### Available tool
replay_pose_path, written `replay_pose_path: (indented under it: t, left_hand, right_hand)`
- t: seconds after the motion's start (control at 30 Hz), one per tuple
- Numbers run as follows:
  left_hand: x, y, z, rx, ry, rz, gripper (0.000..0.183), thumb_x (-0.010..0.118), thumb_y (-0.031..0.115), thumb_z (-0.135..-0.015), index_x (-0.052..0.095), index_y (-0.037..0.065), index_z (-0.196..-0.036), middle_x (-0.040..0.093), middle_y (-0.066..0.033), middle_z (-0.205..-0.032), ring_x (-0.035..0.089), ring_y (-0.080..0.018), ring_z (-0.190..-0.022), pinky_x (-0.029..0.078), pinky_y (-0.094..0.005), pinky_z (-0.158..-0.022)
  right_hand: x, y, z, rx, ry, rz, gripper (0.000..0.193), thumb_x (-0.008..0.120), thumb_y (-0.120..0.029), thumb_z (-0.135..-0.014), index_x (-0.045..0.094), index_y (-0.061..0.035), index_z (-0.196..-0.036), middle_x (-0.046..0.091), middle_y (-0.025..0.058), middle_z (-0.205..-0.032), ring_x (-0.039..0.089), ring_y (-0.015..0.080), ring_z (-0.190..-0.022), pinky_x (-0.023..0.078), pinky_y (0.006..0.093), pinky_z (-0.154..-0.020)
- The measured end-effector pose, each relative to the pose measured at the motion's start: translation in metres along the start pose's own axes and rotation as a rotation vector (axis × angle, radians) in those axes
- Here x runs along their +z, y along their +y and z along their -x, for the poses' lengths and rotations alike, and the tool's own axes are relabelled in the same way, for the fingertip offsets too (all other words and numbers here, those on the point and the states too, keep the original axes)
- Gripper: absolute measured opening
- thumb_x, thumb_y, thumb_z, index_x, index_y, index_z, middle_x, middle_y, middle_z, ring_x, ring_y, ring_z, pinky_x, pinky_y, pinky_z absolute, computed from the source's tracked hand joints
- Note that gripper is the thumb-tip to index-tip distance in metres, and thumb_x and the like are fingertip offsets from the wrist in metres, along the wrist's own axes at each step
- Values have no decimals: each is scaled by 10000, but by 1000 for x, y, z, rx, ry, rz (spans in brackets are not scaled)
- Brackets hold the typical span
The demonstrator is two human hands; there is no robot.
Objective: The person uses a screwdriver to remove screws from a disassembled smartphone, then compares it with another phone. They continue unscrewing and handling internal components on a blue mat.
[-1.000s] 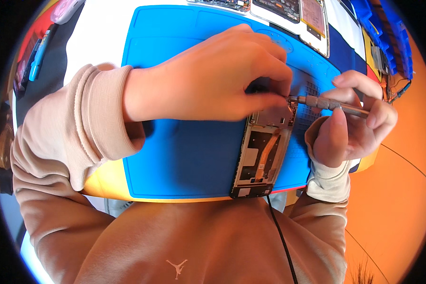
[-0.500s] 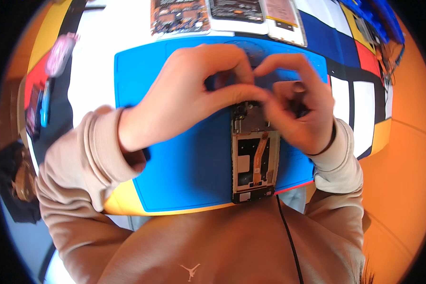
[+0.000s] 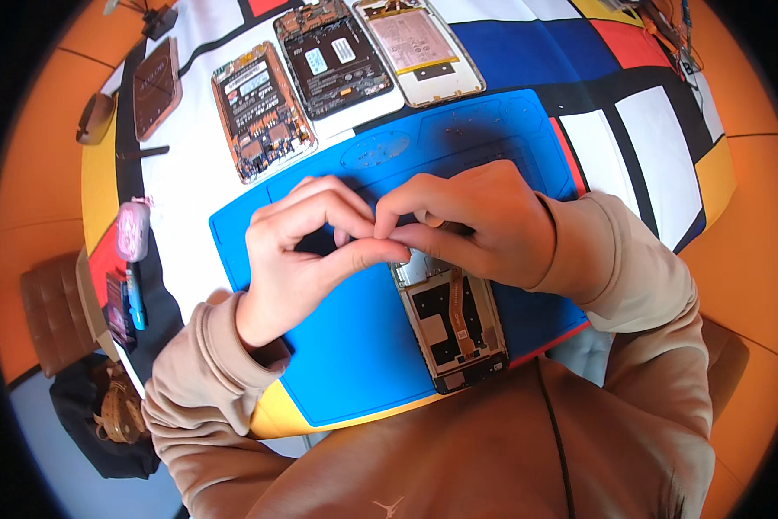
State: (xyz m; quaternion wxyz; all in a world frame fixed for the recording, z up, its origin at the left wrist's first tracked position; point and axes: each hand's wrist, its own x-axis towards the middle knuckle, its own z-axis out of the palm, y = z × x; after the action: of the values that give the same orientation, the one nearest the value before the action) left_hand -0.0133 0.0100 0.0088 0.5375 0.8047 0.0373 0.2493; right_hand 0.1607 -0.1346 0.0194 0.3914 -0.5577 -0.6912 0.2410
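Observation:
My left hand (image 3: 298, 251) and my right hand (image 3: 493, 221) meet fingertip to fingertip above the far end of an opened phone (image 3: 432, 329). Both thumbs and forefingers are pinched together; anything between them is too small or hidden to make out. The phone lies back side up on a blue work mat (image 3: 346, 355), its inner frame exposed. An orange-brown ribbon cable (image 3: 461, 316) runs lengthwise along it. My right hand covers part of the phone's far end.
Beyond the mat lie three more opened phones, one copper-coloured (image 3: 263, 112), one black (image 3: 333, 65) and one pale (image 3: 419, 52). At left are a pink case (image 3: 133, 232), a blue pen (image 3: 135, 297) and a brown framed panel (image 3: 157, 89). Cables (image 3: 666, 35) sit far right.
My view has shifted, showing more of the far phones. My fingertips now meet left of the phone's far end, and the dark thing in my right palm is out of sight.

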Motion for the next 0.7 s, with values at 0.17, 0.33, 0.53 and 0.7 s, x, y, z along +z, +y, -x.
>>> replay_pose_path:
  t: [0.17,0.33,0.53,0.7]
  left_hand:
    - [0,3,0,-24,13,-33,180,880,74,-709,737,23,-806,686,-48,-791,556,-116,-667,430,-237,-633]
    - [2,5,-1,-194,30,34,123,824,18,-772,733,-13,-850,684,-66,-821,586,-113,-740,464,-232,-681]
    - [6,2,-3,-252,-6,-45,78,770,33,-845,721,-21,-874,656,-50,-793,530,-99,-714,436,-230,-668]
    - [7,2,-3,-249,-17,-82,89,768,43,-854,711,-24,-867,651,-46,-789,510,-97,-709,428,-229,-664]
  right_hand:
    - [3,2,-2,-81,78,76,184,671,-143,-926,577,-138,-1084,596,55,-655,635,237,-560,468,322,-487]
    - [4,2,2,-76,57,233,245,655,-88,-891,530,-83,-1101,606,79,-671,657,253,-588,493,349,-499]
    - [-70,10,11,180,-63,579,50,607,-186,-940,590,-142,-957,635,82,-706,663,299,-688,506,397,-615]
    - [-115,36,13,434,-125,774,107,619,-183,-933,643,-91,-886,671,85,-799,662,262,-802,512,374,-745]
